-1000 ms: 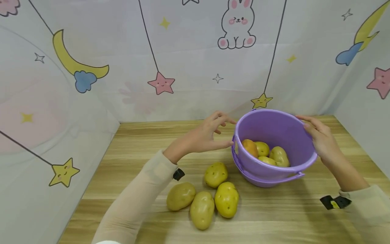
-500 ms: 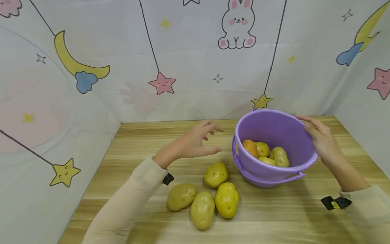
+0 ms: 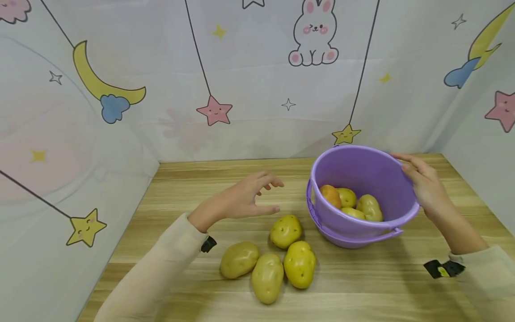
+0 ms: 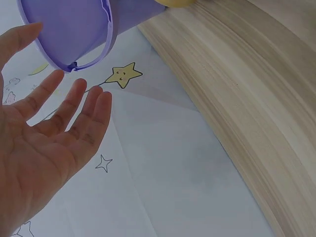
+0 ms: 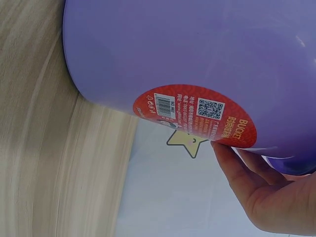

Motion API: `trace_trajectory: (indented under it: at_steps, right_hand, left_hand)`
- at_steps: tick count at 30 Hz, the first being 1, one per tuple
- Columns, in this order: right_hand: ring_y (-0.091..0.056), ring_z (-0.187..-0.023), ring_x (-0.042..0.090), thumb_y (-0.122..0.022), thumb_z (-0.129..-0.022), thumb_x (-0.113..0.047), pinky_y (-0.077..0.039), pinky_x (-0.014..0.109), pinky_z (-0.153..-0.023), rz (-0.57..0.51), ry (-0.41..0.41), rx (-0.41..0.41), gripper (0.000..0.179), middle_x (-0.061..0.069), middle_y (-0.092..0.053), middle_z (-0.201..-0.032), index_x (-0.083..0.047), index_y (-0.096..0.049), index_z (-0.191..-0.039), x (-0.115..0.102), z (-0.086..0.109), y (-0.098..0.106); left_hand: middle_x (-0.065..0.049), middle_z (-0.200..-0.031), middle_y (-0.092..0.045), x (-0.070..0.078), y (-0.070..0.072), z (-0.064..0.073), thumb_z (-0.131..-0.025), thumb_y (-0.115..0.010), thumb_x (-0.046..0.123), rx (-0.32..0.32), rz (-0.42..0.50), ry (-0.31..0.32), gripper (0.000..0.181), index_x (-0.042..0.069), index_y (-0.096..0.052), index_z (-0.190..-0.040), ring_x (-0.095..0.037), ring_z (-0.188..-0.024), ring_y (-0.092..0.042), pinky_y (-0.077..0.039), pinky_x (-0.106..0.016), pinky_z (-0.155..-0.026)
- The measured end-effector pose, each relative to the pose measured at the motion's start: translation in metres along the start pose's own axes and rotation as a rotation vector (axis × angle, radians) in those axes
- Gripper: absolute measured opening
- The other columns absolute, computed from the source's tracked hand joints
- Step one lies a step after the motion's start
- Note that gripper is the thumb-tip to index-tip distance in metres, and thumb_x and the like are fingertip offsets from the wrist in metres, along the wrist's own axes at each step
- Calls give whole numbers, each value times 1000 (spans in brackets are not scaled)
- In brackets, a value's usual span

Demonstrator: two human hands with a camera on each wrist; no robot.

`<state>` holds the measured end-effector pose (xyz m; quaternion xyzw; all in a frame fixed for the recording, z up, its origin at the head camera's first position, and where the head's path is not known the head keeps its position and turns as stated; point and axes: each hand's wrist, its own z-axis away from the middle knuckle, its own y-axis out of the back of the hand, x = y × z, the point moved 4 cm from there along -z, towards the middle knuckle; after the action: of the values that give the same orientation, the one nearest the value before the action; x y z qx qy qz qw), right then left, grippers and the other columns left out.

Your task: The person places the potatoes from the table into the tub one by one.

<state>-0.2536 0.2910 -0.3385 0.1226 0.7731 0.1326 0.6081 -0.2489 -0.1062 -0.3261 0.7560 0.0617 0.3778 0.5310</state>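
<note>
A purple bucket [image 3: 368, 172] stands tilted toward me at the right, its handle hanging low at the front. Inside lie several potatoes, among them a pale one [image 3: 369, 208] and an orange-brown one [image 3: 330, 196]. My right hand [image 3: 427, 188] grips the bucket's right rim, thumb at the edge and fingers outside, beside the red label [image 5: 197, 116]. Left of the bucket, my left hand [image 3: 241, 197] is in the air, empty, fingers loosely spread. Nearest to it is a yellow potato [image 3: 285, 231]. Close by are another yellow potato [image 3: 300, 264] and two paler potatoes [image 3: 267, 278] [image 3: 239, 260].
The wood-grain table [image 3: 193, 183] carries all of this. A white cloth backdrop [image 3: 249, 80] with cartoon stars, moons and a rabbit encloses its back and both sides. Black bands sit at both cuffs.
My left hand has drawn away from the bucket's left rim, moving left and toward me. The right hand, bucket and potatoes have stayed in place.
</note>
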Motion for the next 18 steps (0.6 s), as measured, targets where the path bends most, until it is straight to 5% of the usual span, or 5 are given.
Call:
trace_trajectory:
  at_steps: [18]
  right_hand:
    - [-64, -82, 1, -38, -109, -19, -54, 20, -65, 40, -8, -16, 39, -21, -59, -108, -18, -54, -144, 3, -7, 3]
  left_hand:
    - [2, -127, -54, -8, -6, 44, -92, -70, 34, -100, 2, 148, 49, 15, -57, -134, -17, -115, -53, -51, -36, -90]
